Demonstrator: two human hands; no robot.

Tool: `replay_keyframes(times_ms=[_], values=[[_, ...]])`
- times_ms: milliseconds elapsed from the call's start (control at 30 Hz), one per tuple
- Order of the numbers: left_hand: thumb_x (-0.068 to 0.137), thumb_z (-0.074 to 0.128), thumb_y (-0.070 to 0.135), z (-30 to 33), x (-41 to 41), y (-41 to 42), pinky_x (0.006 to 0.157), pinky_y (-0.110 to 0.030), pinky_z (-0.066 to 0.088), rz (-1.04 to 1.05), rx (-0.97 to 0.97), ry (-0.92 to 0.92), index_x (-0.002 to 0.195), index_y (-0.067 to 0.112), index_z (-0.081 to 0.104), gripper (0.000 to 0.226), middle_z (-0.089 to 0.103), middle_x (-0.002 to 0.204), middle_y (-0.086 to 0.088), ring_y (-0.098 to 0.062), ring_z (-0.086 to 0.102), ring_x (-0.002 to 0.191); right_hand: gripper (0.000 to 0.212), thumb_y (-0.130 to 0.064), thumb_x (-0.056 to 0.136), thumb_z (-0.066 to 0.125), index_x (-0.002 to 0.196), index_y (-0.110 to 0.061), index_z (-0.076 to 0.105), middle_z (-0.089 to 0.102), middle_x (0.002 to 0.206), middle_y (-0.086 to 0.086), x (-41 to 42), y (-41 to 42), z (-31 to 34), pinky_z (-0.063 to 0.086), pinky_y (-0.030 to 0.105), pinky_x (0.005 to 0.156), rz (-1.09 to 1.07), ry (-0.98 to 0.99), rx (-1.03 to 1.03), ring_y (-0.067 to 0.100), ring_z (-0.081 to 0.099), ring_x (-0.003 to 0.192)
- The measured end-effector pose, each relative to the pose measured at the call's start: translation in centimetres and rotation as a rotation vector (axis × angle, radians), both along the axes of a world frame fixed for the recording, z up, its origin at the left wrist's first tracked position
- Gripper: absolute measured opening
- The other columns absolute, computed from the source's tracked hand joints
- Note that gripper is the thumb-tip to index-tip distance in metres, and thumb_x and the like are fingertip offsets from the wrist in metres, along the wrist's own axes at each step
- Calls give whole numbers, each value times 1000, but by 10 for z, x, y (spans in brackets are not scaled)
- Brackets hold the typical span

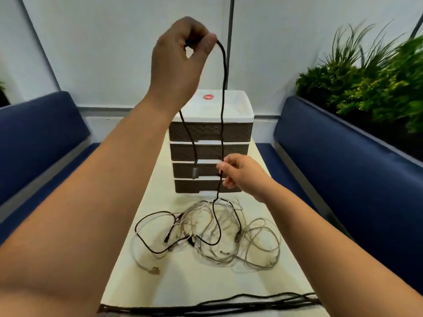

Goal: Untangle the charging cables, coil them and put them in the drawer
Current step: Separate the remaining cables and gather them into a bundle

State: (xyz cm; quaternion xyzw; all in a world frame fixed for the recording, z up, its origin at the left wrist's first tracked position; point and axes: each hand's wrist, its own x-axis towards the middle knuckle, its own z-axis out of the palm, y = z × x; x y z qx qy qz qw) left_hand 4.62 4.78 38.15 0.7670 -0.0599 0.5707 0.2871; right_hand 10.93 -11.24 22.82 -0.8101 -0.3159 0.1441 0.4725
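now our left hand (180, 53) pinches the black cable (223, 106) up high so it hangs free of the tangle (206, 232) on the counter (206, 282); our right hand (240, 172) pinches it lower, guiding it out. drawers (210, 152) look closed.

Even soft light, blurred warped edges

Red oval logo (208, 97) on drawer unit (212, 106) top; txt too blurry.
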Motion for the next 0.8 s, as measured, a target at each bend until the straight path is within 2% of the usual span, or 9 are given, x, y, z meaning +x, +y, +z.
replay_keyframes(times_ms=[133,200,267,400,467,533,667,733,800], values=[[93,59,34,9,-18,37,76,-16,44,59,-88,-69,88,26,56,9,55,83,20,8,52,78,21,-25,102,48,101,-5,56,69,91,12,7,-1,-14,56,26,61,51,198,61,15,67,67],[91,59,35,7,-24,52,76,-21,47,69,-164,-72,84,33,53,10,56,80,17,5,51,75,17,-23,104,43,96,-11,53,68,90,15,9,2,-3,55,26,59,-1,200,165,20,67,68],[89,59,39,0,-25,66,77,-30,50,95,-252,-30,81,33,54,12,58,79,10,-5,54,75,17,-21,104,40,95,-12,51,67,87,15,13,5,20,56,29,61,-42,184,333,22,66,66],[90,58,49,-32,-21,71,70,-26,46,70,-410,318,96,11,66,39,62,86,-1,-11,55,76,20,-20,106,35,96,-8,47,67,81,14,14,13,79,58,30,62,-59,228,664,21,67,62],[89,63,48,-57,-17,56,78,-24,47,-65,-463,526,100,12,67,37,68,93,7,-6,60,86,22,-19,107,34,93,-9,47,68,78,13,15,21,104,57,28,58,-34,221,770,21,69,61],[86,67,47,-79,-13,36,81,-26,45,-224,-489,684,95,22,67,26,69,94,11,-3,62,89,23,-19,107,33,92,-7,46,67,77,13,15,28,123,56,28,58,12,218,841,23,70,62],[89,64,46,-108,-7,6,83,-26,44,-353,-434,831,101,29,69,21,68,101,16,3,59,95,23,-19,107,34,91,-7,48,67,80,14,7,31,150,57,30,63,90,193,896,23,70,66],[92,58,46,-116,-6,-3,89,-29,43,-367,-402,857,97,29,72,22,64,105,21,8,54,99,23,-20,106,35,92,-8,49,67,80,13,2,24,156,57,29,63,100,180,899,21,69,64],[93,55,49,-121,-9,-7,95,-36,42,-377,-415,873,88,30,73,26,64,108,22,5,53,104,22,-22,106,37,94,-9,51,66,75,10,1,11,159,51,26,56,71,117,855,17,60,57]])
